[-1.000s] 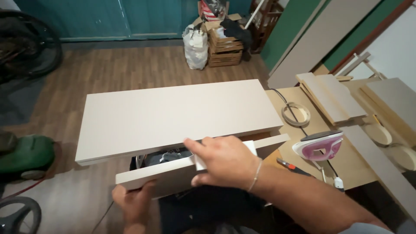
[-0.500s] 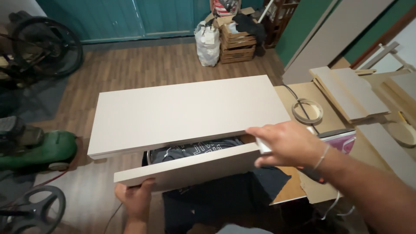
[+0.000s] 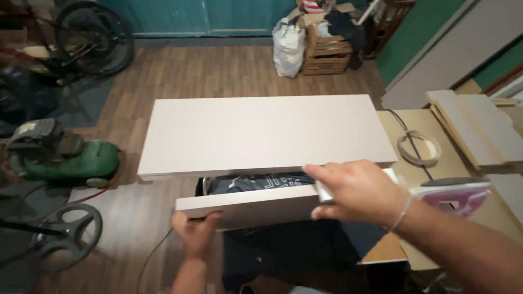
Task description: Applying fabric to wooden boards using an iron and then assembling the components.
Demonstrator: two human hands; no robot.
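White narrow board [image 3: 250,206] sits below the wide panel [image 3: 261,133]; our left hand [image 3: 196,231] closes its grip under its near edge, our right hand [image 3: 357,190] clamps its right end. Beside it, an iron [image 3: 455,197] and tape roll [image 3: 418,148] occupy the tabletop [image 3: 463,179]. A green mower [image 3: 65,158] stands on the wood floor [image 3: 207,71].

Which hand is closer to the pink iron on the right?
Right. The right hand grips the narrow white board's end just beside the pink iron; the left hand holds the board's far end.
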